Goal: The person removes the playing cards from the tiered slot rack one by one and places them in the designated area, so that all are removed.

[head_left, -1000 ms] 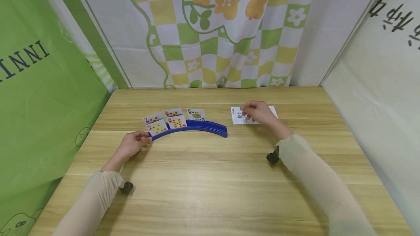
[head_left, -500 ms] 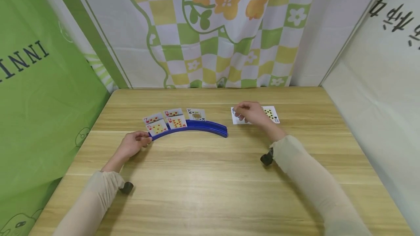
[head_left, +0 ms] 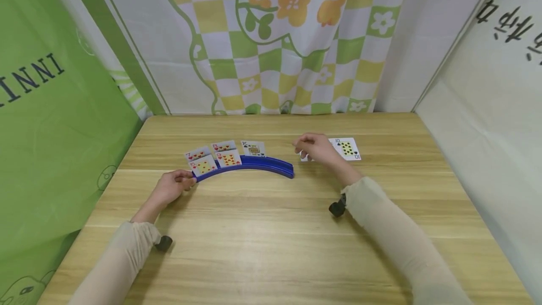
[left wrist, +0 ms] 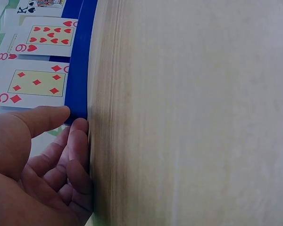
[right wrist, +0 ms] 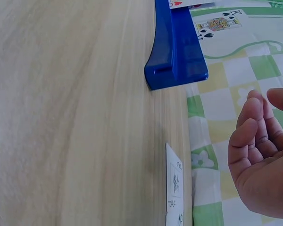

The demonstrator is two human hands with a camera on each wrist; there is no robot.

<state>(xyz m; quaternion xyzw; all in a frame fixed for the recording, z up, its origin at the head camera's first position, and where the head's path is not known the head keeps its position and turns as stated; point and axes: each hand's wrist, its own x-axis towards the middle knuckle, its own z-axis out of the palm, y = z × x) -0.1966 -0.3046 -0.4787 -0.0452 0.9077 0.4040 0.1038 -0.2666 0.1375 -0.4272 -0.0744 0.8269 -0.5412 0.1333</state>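
Observation:
A curved blue playing-card holder (head_left: 258, 161) stands on the table with several cards upright in it. The five of diamonds (left wrist: 37, 84) and nine of hearts (left wrist: 49, 36) are in front; the seven (head_left: 197, 154), the eight of hearts (head_left: 223, 146) and a king of spades (head_left: 254, 148) stand behind. My left hand (head_left: 171, 186) pinches the holder's left end between thumb and fingers. To the right, my right hand (head_left: 317, 148) hovers over a joker card (right wrist: 174, 181), fingers loosely bent and nothing between them. It covers most of that card in the head view.
Beside the joker, a ten of spades (head_left: 347, 148) lies face up on the wooden table (head_left: 262, 239). A patterned curtain (head_left: 271, 74) hangs behind the table's far edge. Green cloth (head_left: 51, 121) closes off the left side and white cloth (head_left: 478, 98) the right.
My right hand has drifted left over the cards toward the holder, uncovering the ten of spades. My left hand and the cards in the holder have stayed where they were.

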